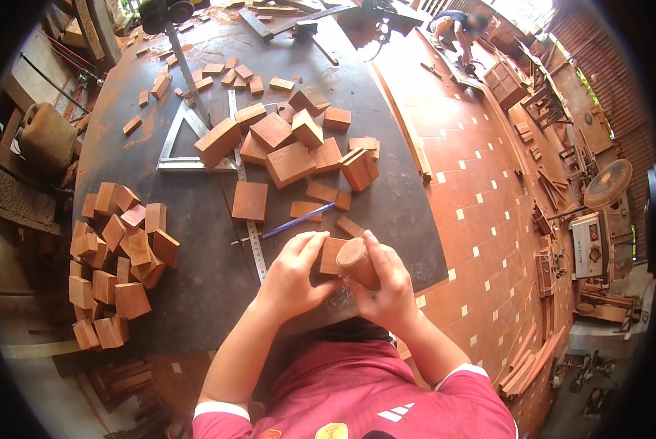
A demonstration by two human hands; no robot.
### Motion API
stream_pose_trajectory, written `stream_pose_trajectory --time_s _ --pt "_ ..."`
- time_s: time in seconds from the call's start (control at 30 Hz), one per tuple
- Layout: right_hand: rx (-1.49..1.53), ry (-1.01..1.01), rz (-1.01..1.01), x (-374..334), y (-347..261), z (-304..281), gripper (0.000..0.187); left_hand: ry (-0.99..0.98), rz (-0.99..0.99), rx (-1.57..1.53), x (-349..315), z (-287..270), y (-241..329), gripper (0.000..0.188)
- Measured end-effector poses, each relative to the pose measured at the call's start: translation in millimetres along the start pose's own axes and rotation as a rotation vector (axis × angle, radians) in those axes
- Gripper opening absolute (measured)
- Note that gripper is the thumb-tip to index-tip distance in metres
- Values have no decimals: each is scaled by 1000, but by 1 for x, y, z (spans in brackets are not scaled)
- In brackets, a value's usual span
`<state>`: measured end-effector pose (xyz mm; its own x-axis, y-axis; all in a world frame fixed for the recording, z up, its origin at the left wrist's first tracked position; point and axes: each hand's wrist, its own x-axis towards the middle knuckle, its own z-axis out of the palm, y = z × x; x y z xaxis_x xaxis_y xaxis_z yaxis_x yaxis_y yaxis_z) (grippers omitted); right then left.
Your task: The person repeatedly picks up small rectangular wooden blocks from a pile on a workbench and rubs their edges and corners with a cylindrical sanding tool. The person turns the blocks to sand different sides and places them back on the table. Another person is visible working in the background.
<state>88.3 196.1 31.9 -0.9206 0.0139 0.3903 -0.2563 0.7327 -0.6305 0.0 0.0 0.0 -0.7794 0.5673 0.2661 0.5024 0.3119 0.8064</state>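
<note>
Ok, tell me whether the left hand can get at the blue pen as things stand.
Probably yes. The blue pen lies bare on the table just beyond the left hand, nothing between them, but that hand now steadies a wooden block and would need to let go.

No pkgs, labels, signs or screens in view, just wood blocks on bench

A woodworking shop: cut wooden blocks (288,162) litter a worn workbench (196,278), with a metal square (189,143) and machines.

The right hand (390,289) hides the round wooden piece's (357,261) lower end.
</note>
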Motion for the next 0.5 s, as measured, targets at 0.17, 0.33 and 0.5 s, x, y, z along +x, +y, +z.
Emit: stream_pose_trajectory --time_s 0.17,0.33,0.5 --pt "14 -5 22 5 2 -6 80 25 31 50 0 -2 1 77" --pt "1 -45 28 8 2 -10 80 52 34 57 -1 -2 -2 80" --pt "-40 14 24 7 4 -12 81 55 -18 70 0 -3 -1 92"
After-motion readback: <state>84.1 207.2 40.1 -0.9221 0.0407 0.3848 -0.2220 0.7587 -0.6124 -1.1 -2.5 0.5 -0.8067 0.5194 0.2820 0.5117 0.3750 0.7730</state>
